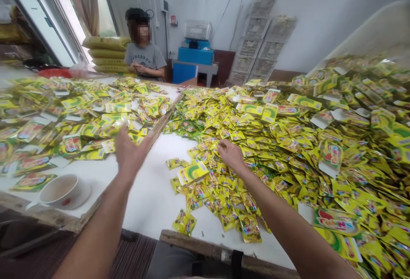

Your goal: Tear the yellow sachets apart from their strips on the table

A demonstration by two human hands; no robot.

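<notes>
My left hand (130, 148) reaches over the near edge of the left pile of yellow packs (86, 129), beside the wooden strip. Its thumb stands apart from the fingers, which are smeared by motion, and no held thing shows. My right hand (232, 155) is at the left slope of a large heap of small yellow sachets (282, 142). Its fingers are curled in, and what they hold, if anything, is hidden. A flat yellow carton (194, 173) lies on loose sachets to the left of my right hand.
A wooden strip (160, 125) divides the white tabletop (144, 198). A white cup (59, 189) on a saucer stands at the left front edge. Across the table is a person (145, 57), hands together. Stacked sacks (105, 52) and plastic crates (246, 48) stand behind.
</notes>
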